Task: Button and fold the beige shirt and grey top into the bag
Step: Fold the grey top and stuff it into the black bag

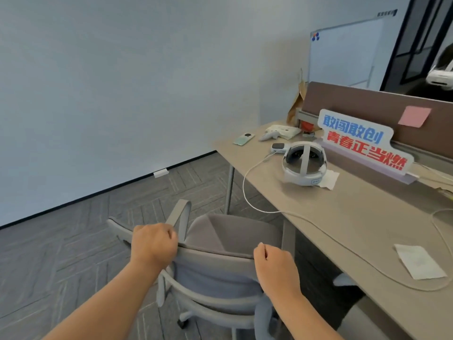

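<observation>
- Grey bag (215, 241) is held open just off the desk's (343, 212) front edge, above a grey chair (208, 304); 1 strap loop (181, 214) stands up at its rim.
- Left hand (154, 246) is fisted around the bag's rim on the side away from the desk.
- Right hand (274, 263) curls its fingers over the rim nearer the desk.
- On the desk lie a white headset (304, 163), a phone (244, 139), a white cable (257, 207) and a paper slip (419, 261).
- A sign (362, 143) with blue and red characters stands at the desk's back.
- Grey patterned carpet (73, 253) and a pale wall (122, 94) lie beyond the desk's end.
</observation>
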The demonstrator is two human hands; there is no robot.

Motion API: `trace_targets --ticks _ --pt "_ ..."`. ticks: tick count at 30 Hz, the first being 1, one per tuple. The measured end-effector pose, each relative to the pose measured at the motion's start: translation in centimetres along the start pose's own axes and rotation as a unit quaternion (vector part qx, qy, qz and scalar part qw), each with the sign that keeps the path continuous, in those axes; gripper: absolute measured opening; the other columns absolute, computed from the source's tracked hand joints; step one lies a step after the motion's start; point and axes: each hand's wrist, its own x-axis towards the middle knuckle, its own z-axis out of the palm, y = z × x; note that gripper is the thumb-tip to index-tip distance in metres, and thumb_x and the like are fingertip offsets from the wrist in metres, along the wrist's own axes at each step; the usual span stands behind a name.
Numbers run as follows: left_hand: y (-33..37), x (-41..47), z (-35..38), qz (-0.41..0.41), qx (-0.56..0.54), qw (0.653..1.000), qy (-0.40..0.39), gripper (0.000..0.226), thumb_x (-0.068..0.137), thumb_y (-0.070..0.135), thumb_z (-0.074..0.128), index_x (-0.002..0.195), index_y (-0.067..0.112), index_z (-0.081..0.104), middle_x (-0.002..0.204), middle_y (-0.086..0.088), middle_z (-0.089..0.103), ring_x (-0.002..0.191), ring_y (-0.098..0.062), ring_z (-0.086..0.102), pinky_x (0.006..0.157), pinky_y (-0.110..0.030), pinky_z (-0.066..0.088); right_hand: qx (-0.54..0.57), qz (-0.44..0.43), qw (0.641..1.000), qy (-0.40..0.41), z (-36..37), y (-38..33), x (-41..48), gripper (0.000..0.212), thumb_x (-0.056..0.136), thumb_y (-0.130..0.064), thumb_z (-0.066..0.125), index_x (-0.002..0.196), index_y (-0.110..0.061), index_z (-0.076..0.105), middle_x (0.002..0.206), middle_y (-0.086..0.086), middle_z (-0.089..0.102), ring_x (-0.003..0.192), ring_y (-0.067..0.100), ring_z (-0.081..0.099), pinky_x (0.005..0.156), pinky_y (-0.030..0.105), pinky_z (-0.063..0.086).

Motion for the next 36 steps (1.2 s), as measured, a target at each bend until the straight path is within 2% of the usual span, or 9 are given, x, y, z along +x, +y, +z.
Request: trace_targets --ticks 5,9,13,16,22,25,28,32,36 --pt "1.4 5.7 2.2 0.063 -0.057 0.996 0.040 0.034 0.071 0.033 0.023 0.041 0.023 0.032 0.040 0.008 0.038 0.043 -0.019 0.038 0.065 -0.031 0.028 -0.014 0.049 0.998 0.043 0.5 0.6 3.5 0.052 0.096 -0.024 0.042 0.044 -0.018 0.039 0.043 -0.001 0.041 0.041 0.014 0.044 0.044 0.033 0.043" --pt "2.9 10.5 3.4 0.115 -0.077 0.989 0.049 0.042 0.070 0.039 0.013 0.044 0.022 0.041 0.044 0.005 0.045 0.046 -0.020 0.039 0.066 -0.031 0.026 -0.027 0.076 0.993 0.090 0.2 0.4 5.8 0.049 0.095 -0.021 0.043 0.047 -0.021 0.035 0.043 -0.006 0.037 0.039 0.010 0.035 0.045 0.020 0.031" --pt "4.3 14.9 4.0 0.189 -0.059 0.980 0.011 0.039 0.083 0.033 0.022 0.050 0.024 0.038 0.050 0.008 0.044 0.055 -0.018 0.044 0.071 -0.031 0.028 -0.052 0.150 0.976 0.150 1.3 0.0 7.3 0.041 0.095 -0.022 0.042 0.056 -0.012 0.051 0.053 0.002 0.053 0.054 0.020 0.052 0.057 0.033 0.044" --pt "5.7 18.1 4.2 0.233 -0.046 0.971 -0.009 0.039 0.093 0.028 0.030 0.054 0.025 0.036 0.054 0.008 0.042 0.061 -0.018 0.044 0.076 -0.032 0.029 -0.092 0.166 0.960 0.206 2.1 -0.2 9.0 0.045 0.093 -0.014 0.043 0.049 -0.013 0.037 0.046 0.001 0.042 0.046 0.018 0.041 0.048 0.028 0.032" --pt "9.8 23.7 5.5 0.303 -0.082 0.949 0.002 0.039 0.093 0.029 0.028 0.063 0.019 0.051 0.071 -0.001 0.067 0.065 -0.022 0.048 0.085 -0.034 0.037 -0.108 0.176 0.931 0.303 1.9 0.4 12.7 0.037 0.078 -0.021 0.032 0.042 -0.020 0.023 0.038 -0.006 0.021 0.038 0.012 0.021 0.043 0.027 0.015" --pt "11.2 26.4 6.1 0.313 -0.117 0.942 0.007 0.045 0.082 0.033 0.013 0.056 0.018 0.047 0.062 -0.003 0.059 0.063 -0.024 0.049 0.083 -0.033 0.036 -0.115 0.196 0.921 0.315 1.9 1.0 14.8 0.034 0.076 -0.023 0.029 0.043 -0.021 0.021 0.040 -0.006 0.021 0.041 0.013 0.022 0.044 0.027 0.012" --pt "12.0 27.9 6.5 0.323 -0.144 0.935 0.007 0.043 0.083 0.032 0.017 0.053 0.019 0.045 0.058 -0.002 0.054 0.061 -0.025 0.048 0.082 -0.033 0.039 -0.119 0.205 0.910 0.340 2.2 1.4 15.9 0.036 0.078 -0.026 0.028 0.042 -0.023 0.022 0.040 -0.008 0.025 0.041 0.016 0.026 0.043 0.026 0.015" --pt "12.4 27.7 6.4 0.341 -0.166 0.925 0.007 0.038 0.069 0.038 0.005 0.045 0.022 0.028 0.049 0.002 0.049 0.053 -0.024 0.043 0.073 -0.032 0.037 -0.135 0.218 0.902 0.347 2.0 1.8 15.9 0.038 0.080 -0.026 0.030 0.042 -0.024 0.026 0.041 -0.007 0.029 0.042 0.017 0.031 0.047 0.029 0.021" --pt "12.3 27.8 6.1 0.353 -0.147 0.924 -0.013 0.037 0.080 0.032 0.019 0.046 0.022 0.030 0.048 0.006 0.041 0.052 -0.023 0.046 0.075 -0.033 0.040 -0.126 0.253 0.905 0.318 1.5 1.3 15.8 0.044 0.090 -0.021 0.036 0.046 -0.020 0.033 0.047 -0.005 0.036 0.054 0.023 0.041 0.055 0.030 0.027"
